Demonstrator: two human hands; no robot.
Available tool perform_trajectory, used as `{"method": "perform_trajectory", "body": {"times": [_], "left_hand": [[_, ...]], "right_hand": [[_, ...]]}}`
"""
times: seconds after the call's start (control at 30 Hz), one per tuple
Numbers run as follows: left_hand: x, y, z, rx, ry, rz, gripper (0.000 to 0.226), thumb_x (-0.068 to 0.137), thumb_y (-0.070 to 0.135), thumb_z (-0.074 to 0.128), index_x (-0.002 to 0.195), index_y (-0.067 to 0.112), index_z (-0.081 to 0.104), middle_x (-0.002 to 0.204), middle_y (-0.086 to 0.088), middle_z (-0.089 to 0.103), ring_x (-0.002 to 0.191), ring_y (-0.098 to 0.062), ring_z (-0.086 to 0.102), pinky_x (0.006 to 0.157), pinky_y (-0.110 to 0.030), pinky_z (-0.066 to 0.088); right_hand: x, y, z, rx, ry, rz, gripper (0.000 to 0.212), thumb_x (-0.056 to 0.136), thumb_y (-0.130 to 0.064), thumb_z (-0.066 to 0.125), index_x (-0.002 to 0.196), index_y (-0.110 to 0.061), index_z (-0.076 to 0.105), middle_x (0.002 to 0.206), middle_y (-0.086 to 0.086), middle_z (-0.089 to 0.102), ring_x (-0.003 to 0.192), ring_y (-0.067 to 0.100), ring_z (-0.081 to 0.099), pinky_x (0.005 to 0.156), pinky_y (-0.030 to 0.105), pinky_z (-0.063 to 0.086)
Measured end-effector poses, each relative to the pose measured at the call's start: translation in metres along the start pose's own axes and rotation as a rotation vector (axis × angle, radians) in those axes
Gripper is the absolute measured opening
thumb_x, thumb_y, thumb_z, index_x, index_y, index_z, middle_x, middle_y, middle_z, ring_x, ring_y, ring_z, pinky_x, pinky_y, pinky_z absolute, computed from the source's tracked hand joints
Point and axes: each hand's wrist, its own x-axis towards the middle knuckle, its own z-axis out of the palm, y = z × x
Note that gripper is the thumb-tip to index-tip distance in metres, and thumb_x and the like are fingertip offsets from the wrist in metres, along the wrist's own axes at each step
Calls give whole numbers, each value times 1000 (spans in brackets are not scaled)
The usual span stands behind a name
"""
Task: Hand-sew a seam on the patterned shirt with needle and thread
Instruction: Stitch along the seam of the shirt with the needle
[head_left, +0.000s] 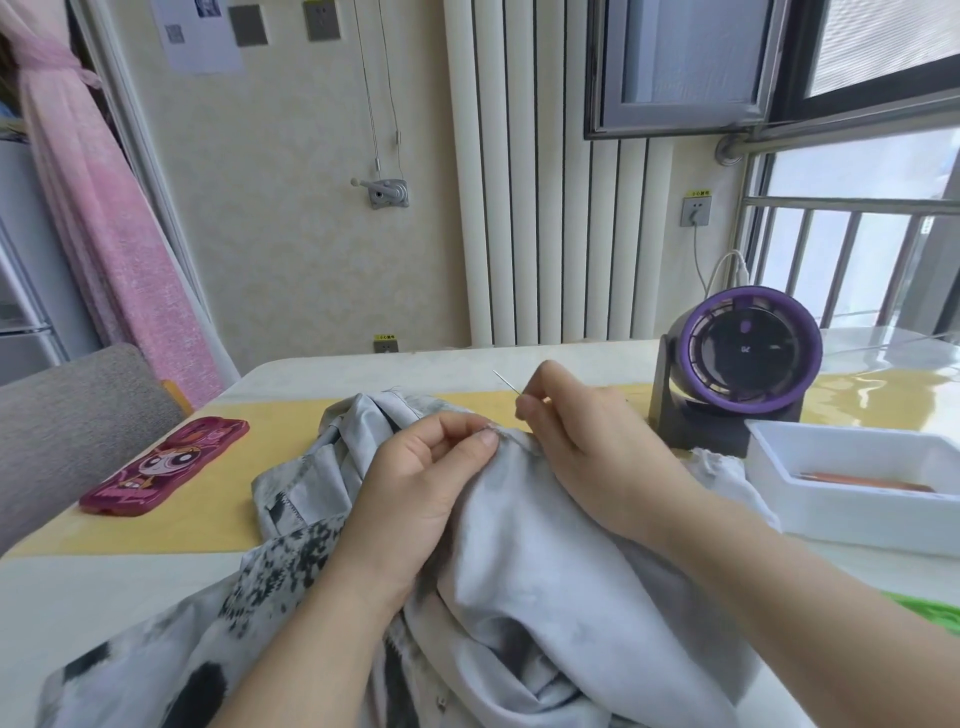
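Shirt (519, 545) unlabelled; right hand (582, 436) fingers (527, 408) pinch needle (506, 383).

Two bare hands sew a grey black-blotched fabric shirt (519, 545): left hand (415, 483) pinches the seam, right hand (582, 431) pinches a thin silver needle (506, 383).

Single head-worn wide-angle view, looking forward and down across the table (156, 530) from its near edge toward the far edge and the wall beyond. It sits close above the near edge. No second view.
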Motion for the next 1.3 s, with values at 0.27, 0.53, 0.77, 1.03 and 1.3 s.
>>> {"method": "perform_trajectory", "body": {"times": [0.27, 0.53, 0.77, 1.03, 1.3], "left_hand": [[4, -4, -7, 337, -34, 75, 12, 81, 17, 70, 73, 26, 72, 76, 2, 72, 74, -8, 61, 74, -20, 48], [4, -6, -9, 385, -50, 86, 22, 81, 17, 71, 71, 37, 73, 74, 8, 71, 74, -6, 61, 73, -18, 48], [4, -6, -10, 321, -62, 26, 22, 81, 12, 70, 69, 30, 73, 73, 8, 71, 72, -2, 63, 70, -12, 48], [5, -5, -9, 270, -62, 6, 12, 82, 10, 68, 78, 21, 70, 72, 8, 72, 72, 0, 63, 70, -11, 47], [3, -6, -9, 199, -51, -49, 4, 82, 12, 67, 84, 15, 70, 76, 4, 72, 74, -4, 63, 73, -12, 48]], "right_hand": [[8, 12, -21, -86, -193, 112, 15, 99, -29, 41, 89, -20, 48, 77, 2, 64, 67, 17, 55, 62, 24, 43], [6, 9, -40, -217, -450, 124, 16, 96, -26, 49, 86, -30, 61, 83, -12, 64, 77, 11, 59, 66, 17, 43], [8, 12, -38, -234, -413, 61, 16, 93, -24, 56, 99, -29, 71, 93, -11, 67, 82, 9, 60, 75, 21, 47], [7, 12, -38, -254, -404, 37, 18, 92, -20, 57, 98, -28, 72, 85, -16, 62, 74, 1, 54, 64, 9, 39], [8, 11, -38, -216, -391, 12, 23, 91, -12, 56, 97, -27, 73, 87, -18, 66, 70, -12, 52, 65, 3, 38]]}}
